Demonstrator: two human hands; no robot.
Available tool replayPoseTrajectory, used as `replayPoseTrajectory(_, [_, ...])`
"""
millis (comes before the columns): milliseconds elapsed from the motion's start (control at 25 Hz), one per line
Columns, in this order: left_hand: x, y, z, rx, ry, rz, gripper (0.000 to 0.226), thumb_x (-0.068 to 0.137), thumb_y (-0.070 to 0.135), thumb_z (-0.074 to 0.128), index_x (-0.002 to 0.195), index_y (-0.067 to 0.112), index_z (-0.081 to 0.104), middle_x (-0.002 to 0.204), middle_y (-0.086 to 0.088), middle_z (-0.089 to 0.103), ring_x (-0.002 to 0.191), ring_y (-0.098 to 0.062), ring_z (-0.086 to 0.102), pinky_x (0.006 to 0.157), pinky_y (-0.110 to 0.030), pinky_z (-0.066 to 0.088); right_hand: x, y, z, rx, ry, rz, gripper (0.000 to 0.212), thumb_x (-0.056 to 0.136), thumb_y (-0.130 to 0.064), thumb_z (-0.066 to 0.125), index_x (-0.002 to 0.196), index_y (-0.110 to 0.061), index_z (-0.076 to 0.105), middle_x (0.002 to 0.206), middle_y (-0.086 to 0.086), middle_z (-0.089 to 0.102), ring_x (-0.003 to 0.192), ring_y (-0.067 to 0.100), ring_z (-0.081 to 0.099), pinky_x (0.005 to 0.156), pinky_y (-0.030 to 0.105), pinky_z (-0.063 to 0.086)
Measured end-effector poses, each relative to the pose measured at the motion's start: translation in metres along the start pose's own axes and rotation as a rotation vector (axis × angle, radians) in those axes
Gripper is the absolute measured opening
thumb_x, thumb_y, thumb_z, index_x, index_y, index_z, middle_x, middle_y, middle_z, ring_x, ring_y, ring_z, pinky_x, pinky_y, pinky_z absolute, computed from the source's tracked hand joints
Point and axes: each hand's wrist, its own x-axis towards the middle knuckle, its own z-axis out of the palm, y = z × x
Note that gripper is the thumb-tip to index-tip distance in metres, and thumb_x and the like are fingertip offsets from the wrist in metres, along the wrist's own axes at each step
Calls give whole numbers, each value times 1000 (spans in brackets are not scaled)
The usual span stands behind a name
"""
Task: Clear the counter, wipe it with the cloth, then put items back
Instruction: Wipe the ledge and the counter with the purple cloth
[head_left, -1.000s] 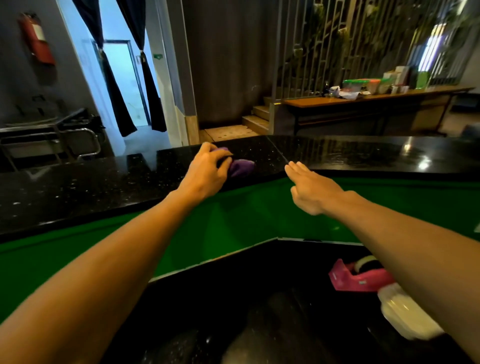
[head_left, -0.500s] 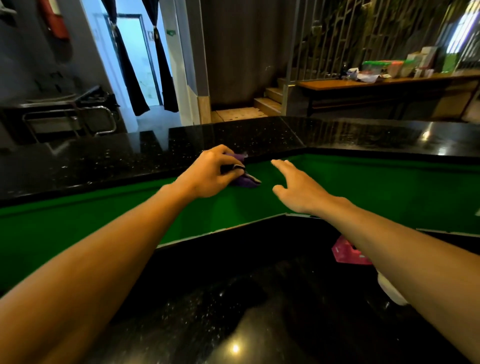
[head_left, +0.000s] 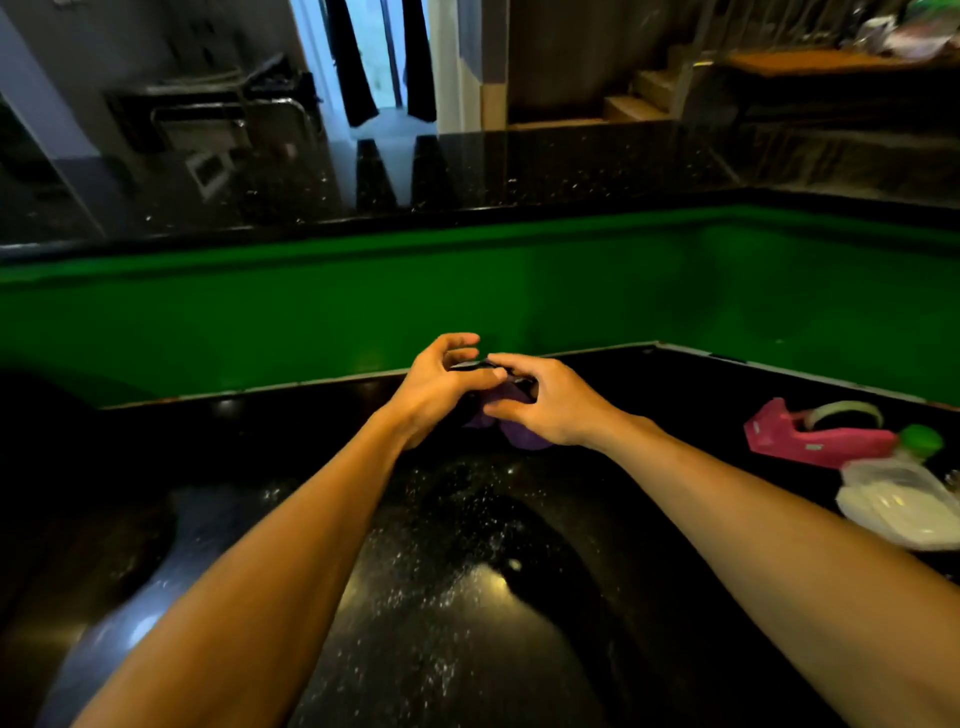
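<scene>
- Purple cloth (head_left: 525, 440): bunched up between both hands, held above the far part of the lower black counter (head_left: 452, 582). Only small folds show below the palms.
- Left hand (head_left: 439, 389): fingers curled, thumb laid across toward the other hand, pinching the upper edge of the cloth.
- Right hand (head_left: 553, 402): fingers bent and slightly spread over the top of the cloth, thumb underneath, gripping it. Its forefinger meets the left thumb.
- The two hands touch, just in front of the green wall panel (head_left: 467, 291).
- Pink tape dispenser (head_left: 810, 440): lies on the same counter, well to the right of the hands.
- White plastic container (head_left: 898, 506): just beside the dispenser, nearer the person, with a green cap (head_left: 922, 439) at its far end.
- Upper black counter (head_left: 519, 171): runs along the top of the green panel, glossy and speckled.
</scene>
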Motion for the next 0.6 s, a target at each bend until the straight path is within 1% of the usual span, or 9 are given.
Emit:
replayPoseTrajectory(80, [-9,-18,-11,83,2,-40,52,78,21,78,124,17,55,127,-6,57,109,-16,59,82,-25,48,-4,13,16,-42,41,53,18,87,-34,70,104,-26,70,99,-5,72,93,11,66,85,34,51])
replayPoseTrajectory(120, [-14,-28,-17,177,12,-45,50,80,22,77,124,15,55,127,-5,57,113,-15,57,88,-25,46,-5,19,21,-81,60,96,11,90,-36,66,89,-24,67,83,-5,69,79,15,64,72,36,50])
replayPoseTrajectory(160, [-17,-41,-24,278,19,-54,50,80,24,76,125,14,56,126,-4,58,115,-16,55,94,-26,44,-6,28,25,-125,92,158,19,92,-37,63,80,-23,61,75,-3,65,73,20,61,65,34,45])
replayPoseTrajectory(240, [-26,-70,-37,489,0,-110,51,81,29,76,126,14,56,124,-4,60,113,-17,56,97,-29,45,-9,44,27,-185,222,307,25,94,-38,58,79,-18,54,81,7,65,80,30,62,65,31,40])
replayPoseTrajectory(360, [-40,-128,-53,865,-106,-192,50,85,40,68,130,24,53,133,-3,54,120,-19,52,105,-42,42,-12,80,24,-193,432,464,24,95,-34,56,93,-11,55,104,22,65,98,39,62,74,36,44])
replayPoseTrajectory(440, [-53,-167,-56,1044,-118,-162,53,87,47,62,135,27,49,144,0,45,131,-19,42,110,-43,34,-15,110,27,-260,350,509,25,95,-37,55,100,-13,55,111,22,59,102,40,59,76,36,44])
replayPoseTrajectory(520, [-66,-196,-54,1113,-78,-74,55,89,49,57,138,26,47,150,0,36,139,-19,31,112,-40,25,-21,137,40,-484,130,537,37,94,-47,53,112,-15,60,118,18,53,105,38,57,81,37,47])
replayPoseTrajectory(560, [-71,-206,-54,1115,-47,-14,55,89,51,54,137,25,48,150,0,36,140,-18,29,113,-38,23,-24,146,47,-605,83,508,44,94,-51,51,118,-16,62,121,16,51,109,35,54,85,38,48])
replayPoseTrajectory(600, [-75,-211,-55,1112,-14,45,56,89,54,50,136,23,50,148,0,39,139,-18,31,113,-36,22,-24,152,52,-686,105,437,48,94,-53,48,123,-17,61,126,15,48,116,33,49,90,38,46])
